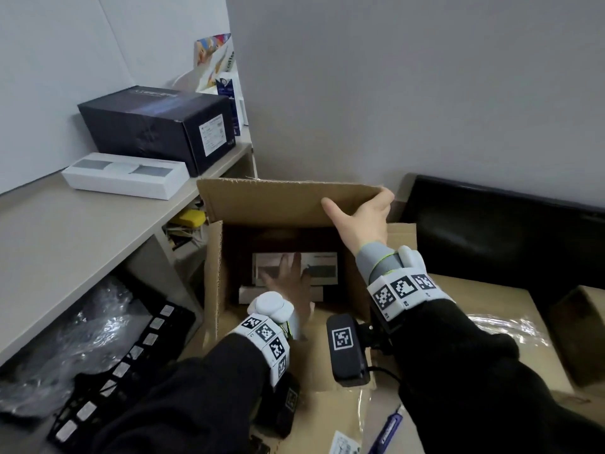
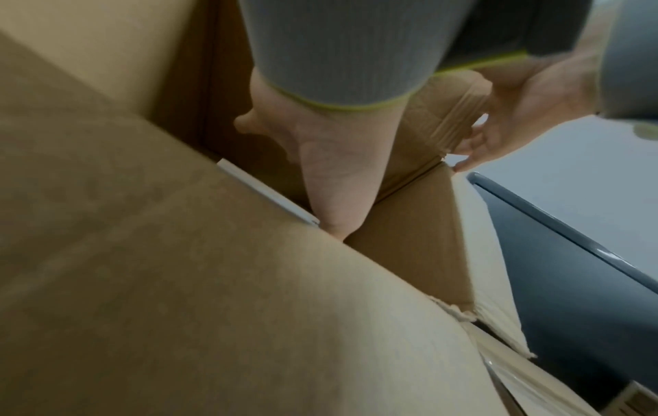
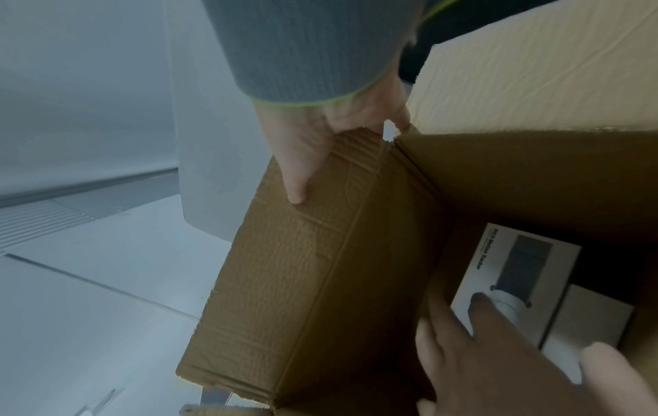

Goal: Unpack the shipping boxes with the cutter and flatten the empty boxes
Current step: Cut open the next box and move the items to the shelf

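Right hand (image 1: 363,217) clamped on the far flap (image 1: 278,199) of the open shipping box (image 1: 212,273), thumb on its inner face, fingers curled over the top edge near the right corner; flap held upright, close to the grey wall behind. Left hand (image 1: 289,283) reaching down inside, fingers spread flat on a white product box (image 3: 512,278) at the bottom, gripping nothing; a second white box (image 3: 587,323) lies just beside it. Dark open room around both inside the walls. Blue cutter (image 1: 386,430) lying on flat cardboard below the right forearm, well apart from both hands. Shelf edge (image 1: 137,237) close along the box's left wall, beyond the left hand.
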The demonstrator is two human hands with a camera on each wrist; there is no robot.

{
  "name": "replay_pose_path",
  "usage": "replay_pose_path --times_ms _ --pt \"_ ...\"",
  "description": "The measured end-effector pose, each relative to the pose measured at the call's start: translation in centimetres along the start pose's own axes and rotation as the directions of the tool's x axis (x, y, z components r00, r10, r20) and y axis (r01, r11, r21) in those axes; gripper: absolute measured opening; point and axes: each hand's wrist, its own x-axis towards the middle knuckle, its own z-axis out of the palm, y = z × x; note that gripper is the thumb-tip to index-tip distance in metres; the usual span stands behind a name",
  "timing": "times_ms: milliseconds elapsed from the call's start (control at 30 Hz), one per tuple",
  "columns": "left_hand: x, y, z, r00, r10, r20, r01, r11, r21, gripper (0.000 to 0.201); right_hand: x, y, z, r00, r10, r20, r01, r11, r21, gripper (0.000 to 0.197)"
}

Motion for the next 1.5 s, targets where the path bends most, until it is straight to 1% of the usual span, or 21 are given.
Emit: replay_pose_path --times_ms 67,133,200,267,333,433,467,500,567,633,667,700,800,867,933,1000,1067,1200,1333,1433,1500 --pt "-0.1 -0.4 0.2 0.995 -0.093 -0.024 0.093 0.996 -0.012 0.078 0.2 0.2 -0.1 1.0 0.01 0.029 -0.01 1.0 0.0 0.091" --pt "-0.2 -1.0 0.5 0.98 -0.194 -0.039 0.192 0.98 -0.047 0.084 0.4 0.4 -0.3 0.998 0.022 0.054 -0.022 1.0 -0.006 0.091" --pt "-0.1 -1.9 0.8 0.966 -0.258 -0.019 0.254 0.959 -0.127 0.087 0.3 0.5 -0.3 0.998 0.018 0.068 -0.017 1.0 -0.019 0.09" --pt "0.0 -2.6 0.7 0.939 -0.343 0.017 0.338 0.916 -0.217 0.093 0.2 0.5 -0.7 0.996 0.013 0.09 -0.01 1.0 -0.024 0.089" --pt "0.9 -3.5 1.5 0.904 -0.412 0.112 0.423 0.827 -0.371 0.101 0.3 0.6 -0.9 0.995 0.015 0.104 -0.012 1.0 -0.027 0.089" --pt "2.2 -4.7 2.6 0.814 -0.519 0.261 0.56 0.582 -0.59 0.113 0.4 0.5 -1.2 0.992 0.021 0.123 -0.016 0.999 -0.041 0.091" --pt "2.7 -5.0 3.0 0.792 -0.533 0.299 0.58 0.5 -0.643 0.115 0.5 0.5 -1.4 0.991 0.021 0.13 -0.015 0.999 -0.047 0.093" --pt "3.0 -5.0 3.0 0.78 -0.533 0.327 0.587 0.445 -0.676 0.115 0.5 0.6 -1.6 0.99 0.022 0.136 -0.015 0.998 -0.054 0.094" --pt "3.8 -5.1 3.6 0.777 -0.505 0.376 0.595 0.397 -0.699 0.109 0.6 0.7 -1.7 0.99 0.022 0.138 -0.012 0.997 -0.071 0.098" --pt "4.5 -5.0 3.9 0.782 -0.449 0.432 0.599 0.355 -0.717 0.098 0.6 0.8 -1.6 0.991 0.024 0.13 -0.01 0.994 -0.105 0.1" --pt "4.7 -5.1 4.0 0.79 -0.439 0.429 0.588 0.34 -0.734 0.093 0.5 0.7 -1.6 0.991 0.024 0.132 -0.007 0.992 -0.124 0.101" --pt "4.7 -5.0 3.9 0.801 -0.442 0.403 0.569 0.356 -0.741 0.09 0.4 0.7 -1.6 0.991 0.024 0.135 -0.005 0.99 -0.142 0.101" --pt "4.8 -4.9 3.5 0.828 -0.451 0.334 0.537 0.466 -0.703 0.09 0.6 0.7 -1.4 0.991 0.039 0.131 -0.016 0.986 -0.168 0.095" --pt "4.9 -5.1 2.9 0.835 -0.465 0.293 0.525 0.517 -0.676 0.082 0.8 0.6 -1.2 0.991 0.047 0.129 -0.023 0.984 -0.179 0.09" --pt "5.2 -5.4 2.6 0.834 -0.477 0.278 0.511 0.474 -0.717 0.085 1.0 0.5 -1.0 0.991 0.05 0.127 -0.025 0.981 -0.193 0.09" --pt "5.4 -5.3 2.5 0.861 -0.441 0.255 0.445 0.409 -0.797 0.093 1.2 0.4 -0.9 0.991 0.047 0.127 -0.019 0.977 -0.214 0.09" --pt "5.4 -5.1 2.4 0.891 -0.399 0.216 0.377 0.386 -0.842 0.091 1.5 0.4 -1.0 0.991 0.048 0.122 -0.018 0.973 -0.231 0.091" --pt "4.0 -5.0 1.6 0.93 -0.353 0.106 0.265 0.44 -0.858 0.078 1.6 0.7 -0.9 0.99 0.054 0.134 -0.02 0.97 -0.242 0.091" --pt "2.0 -4.9 -0.7 0.961 -0.276 0.017 0.159 0.5 -0.851 0.078 1.7 0.7 -1.0 0.988 0.047 0.146 -0.011 0.971 -0.238 0.092" --pt "0.1 -4.9 -3.0 0.98 -0.192 -0.052 0.064 0.556 -0.829 0.058 2.0 1.0 -1.0 0.989 0.038 0.145 -0.004 0.974 -0.226 0.091" --pt "-1.7 -5.1 -4.6 0.985 -0.145 -0.095 0.004 0.565 -0.825 0.056 1.8 1.2 -0.9 0.991 0.028 0.133 0.004 0.972 -0.233 0.092"
